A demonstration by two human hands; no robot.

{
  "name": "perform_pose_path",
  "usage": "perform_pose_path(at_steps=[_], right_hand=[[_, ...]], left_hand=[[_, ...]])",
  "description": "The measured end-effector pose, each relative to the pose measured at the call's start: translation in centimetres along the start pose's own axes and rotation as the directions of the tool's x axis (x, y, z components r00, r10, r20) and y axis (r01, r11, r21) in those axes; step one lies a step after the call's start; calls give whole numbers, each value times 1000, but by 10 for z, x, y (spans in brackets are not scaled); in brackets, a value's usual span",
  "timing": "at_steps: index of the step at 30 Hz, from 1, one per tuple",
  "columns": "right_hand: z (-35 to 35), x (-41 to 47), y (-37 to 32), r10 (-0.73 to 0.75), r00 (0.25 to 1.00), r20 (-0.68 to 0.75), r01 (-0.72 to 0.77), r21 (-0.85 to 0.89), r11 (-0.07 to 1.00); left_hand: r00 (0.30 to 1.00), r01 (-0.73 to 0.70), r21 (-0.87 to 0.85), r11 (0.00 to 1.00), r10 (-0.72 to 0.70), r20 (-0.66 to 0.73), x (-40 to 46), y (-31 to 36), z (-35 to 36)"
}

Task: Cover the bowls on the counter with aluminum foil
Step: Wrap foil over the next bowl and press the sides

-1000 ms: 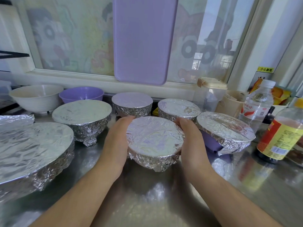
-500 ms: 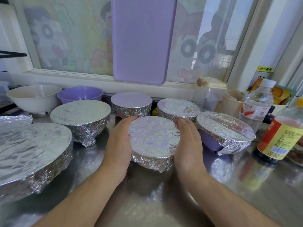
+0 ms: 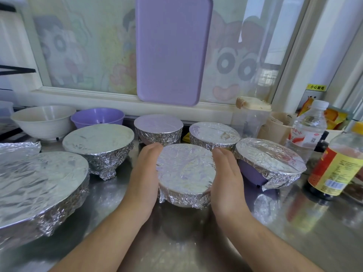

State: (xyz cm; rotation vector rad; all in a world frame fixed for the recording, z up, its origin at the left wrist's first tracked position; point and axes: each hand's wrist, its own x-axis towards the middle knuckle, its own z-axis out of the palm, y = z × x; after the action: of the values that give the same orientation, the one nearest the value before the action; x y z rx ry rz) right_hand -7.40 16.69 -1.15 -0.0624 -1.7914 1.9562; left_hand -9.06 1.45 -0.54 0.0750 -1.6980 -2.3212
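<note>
Foil already covers 6 bowls on the steel counter (image 3: 294,242), and we are finishing the 6th: our left hand (image 3: 144,177) and right hand (image 3: 227,177) press flat against opposite sides of the small foil-covered bowl (image 3: 185,169) at the middle of the counter, fingers straight and held together, palms moulding the crimped skirt to the wall. Its foil top looks smooth and tight, so we judge this one nearly done. Behind it at the far left, the white bowl (image 3: 44,120) and the purple bowl (image 3: 97,117) stand open, with no foil on them; these 2 are what is left. One loose foil sheet (image 3: 18,147) lies at the left edge, near the large covered bowl (image 3: 39,183), and may serve for the next one
</note>
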Motion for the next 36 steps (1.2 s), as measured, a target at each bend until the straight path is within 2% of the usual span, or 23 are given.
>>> perform_pose_path(at_steps=[3,8,12,19,28,36], right_hand=[[3,2,1,11,1000,9,-11,-10,1000],[6,8,-2,13,1000,27,-13,-1,1000],[3,12,-5,79,996,48,-82,68,994],[-4,2,1,-29,998,47,29,2,1000],[4,10,6,-6,1000,-17,7,21,1000],[0,11,4,41,999,20,-41,22,999]], left_hand=[[1000,28,-24,999,-28,13,1,-4,0],[1000,-27,0,1000,27,-11,-1,-6,-1],[1000,13,1,1000,-13,9,3,-3,-4],[999,37,-55,998,-35,32,5,-5,-1],[995,-92,101,991,96,-39,-2,-14,-1],[999,-40,116,992,39,13,-5,-9,-3]])
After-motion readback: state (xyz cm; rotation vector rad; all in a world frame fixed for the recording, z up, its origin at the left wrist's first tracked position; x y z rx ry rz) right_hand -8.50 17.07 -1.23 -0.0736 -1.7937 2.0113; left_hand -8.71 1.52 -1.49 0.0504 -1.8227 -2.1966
